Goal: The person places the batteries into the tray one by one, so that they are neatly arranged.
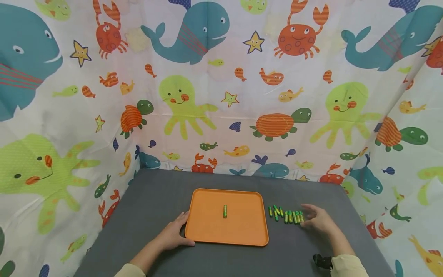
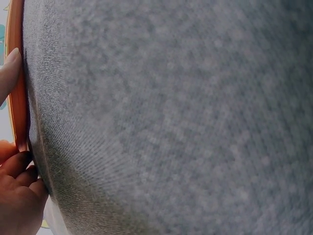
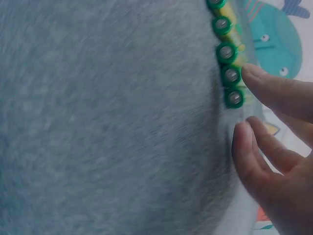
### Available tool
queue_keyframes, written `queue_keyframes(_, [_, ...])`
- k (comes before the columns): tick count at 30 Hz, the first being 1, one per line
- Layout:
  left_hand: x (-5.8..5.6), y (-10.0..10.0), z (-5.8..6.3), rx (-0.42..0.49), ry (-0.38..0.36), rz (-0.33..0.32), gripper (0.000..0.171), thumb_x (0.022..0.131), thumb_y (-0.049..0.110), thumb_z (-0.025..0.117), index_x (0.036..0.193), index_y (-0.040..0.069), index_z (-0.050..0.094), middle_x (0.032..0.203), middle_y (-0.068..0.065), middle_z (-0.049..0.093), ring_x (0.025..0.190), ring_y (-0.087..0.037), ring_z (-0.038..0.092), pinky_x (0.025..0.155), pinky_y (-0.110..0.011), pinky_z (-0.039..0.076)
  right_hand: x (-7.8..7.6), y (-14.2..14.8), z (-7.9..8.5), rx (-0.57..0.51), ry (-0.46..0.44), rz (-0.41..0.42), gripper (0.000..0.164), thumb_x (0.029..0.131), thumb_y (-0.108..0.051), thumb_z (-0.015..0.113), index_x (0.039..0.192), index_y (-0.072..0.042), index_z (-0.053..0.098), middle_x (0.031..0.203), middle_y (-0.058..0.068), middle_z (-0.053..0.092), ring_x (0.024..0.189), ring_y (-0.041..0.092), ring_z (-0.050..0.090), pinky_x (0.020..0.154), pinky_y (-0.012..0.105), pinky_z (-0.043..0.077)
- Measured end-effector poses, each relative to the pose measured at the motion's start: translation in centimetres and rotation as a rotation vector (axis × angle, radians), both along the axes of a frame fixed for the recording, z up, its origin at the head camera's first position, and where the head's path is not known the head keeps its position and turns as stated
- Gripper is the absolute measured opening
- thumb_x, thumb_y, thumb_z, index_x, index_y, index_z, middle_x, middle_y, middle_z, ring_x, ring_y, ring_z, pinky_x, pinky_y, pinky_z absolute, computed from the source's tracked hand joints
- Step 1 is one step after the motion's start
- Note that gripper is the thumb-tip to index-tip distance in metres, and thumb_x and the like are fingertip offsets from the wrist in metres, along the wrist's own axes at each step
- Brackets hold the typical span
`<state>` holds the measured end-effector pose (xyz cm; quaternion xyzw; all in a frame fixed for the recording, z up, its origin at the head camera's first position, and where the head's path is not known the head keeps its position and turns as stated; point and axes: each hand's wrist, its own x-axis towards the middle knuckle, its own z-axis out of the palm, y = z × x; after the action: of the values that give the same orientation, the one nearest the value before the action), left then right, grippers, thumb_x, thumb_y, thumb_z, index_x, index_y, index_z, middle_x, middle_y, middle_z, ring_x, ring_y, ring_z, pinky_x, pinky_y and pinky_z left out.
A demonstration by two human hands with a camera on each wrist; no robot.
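Observation:
An orange tray (image 1: 242, 227) lies on the table, and one green-and-yellow battery (image 1: 225, 211) is on it, a little above its middle. My left hand (image 1: 173, 231) holds the tray's left side, thumb at the near corner and fingers farther up the edge. In the left wrist view, the thumb and curled fingers of that hand (image 2: 22, 196) meet the orange rim. Right of the tray are several more batteries (image 1: 290, 217), some in a close row. My right hand (image 1: 320, 220) is at the row's right end, thumb and fingers parted; whether a fingertip (image 3: 252, 73) touches a battery, I cannot tell.
The grey table (image 1: 162, 192) runs on all sides of the tray. A curtain (image 1: 221, 88) printed with sea animals stands behind it and at both sides. A dark object (image 1: 322, 261) sits by the right sleeve.

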<state>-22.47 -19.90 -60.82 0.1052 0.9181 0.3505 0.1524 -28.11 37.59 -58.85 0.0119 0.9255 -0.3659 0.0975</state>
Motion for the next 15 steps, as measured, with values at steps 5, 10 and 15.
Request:
queue_keyframes(5, [-0.10, 0.07, 0.00, -0.001, -0.009, 0.009, 0.120, 0.069, 0.052, 0.090, 0.161, 0.008, 0.026, 0.165, -0.020, 0.026, 0.151, -0.044, 0.024, 0.110, -0.070, 0.028, -0.10, 0.33, -0.74, 0.006, 0.009, 0.016, 0.079, 0.074, -0.005, 0.086, 0.146, -0.001, 0.051, 0.145, 0.031, 0.050, 0.124, 0.052, 0.054, 0.089, 0.058, 0.053])
queue_keyframes(10, [-0.16, 0.06, -0.05, -0.011, -0.017, 0.017, 0.120, 0.069, 0.054, 0.089, 0.161, 0.009, 0.025, 0.165, -0.019, 0.025, 0.151, -0.043, 0.025, 0.110, -0.070, 0.028, -0.29, 0.14, -0.78, 0.025, 0.014, 0.038, 0.074, 0.075, -0.001, 0.083, 0.143, -0.004, 0.055, 0.142, 0.032, 0.053, 0.122, 0.053, 0.054, 0.087, 0.058, 0.053])
queue_keyframes(15, [-0.09, 0.12, -0.20, -0.011, -0.016, 0.017, 0.120, 0.069, 0.054, 0.089, 0.161, 0.009, 0.026, 0.165, -0.019, 0.025, 0.151, -0.044, 0.025, 0.110, -0.069, 0.029, -0.32, 0.06, -0.89, 0.051, 0.040, 0.065, 0.063, 0.076, -0.001, 0.083, 0.135, -0.005, 0.064, 0.134, 0.034, 0.058, 0.117, 0.052, 0.058, 0.085, 0.058, 0.054])
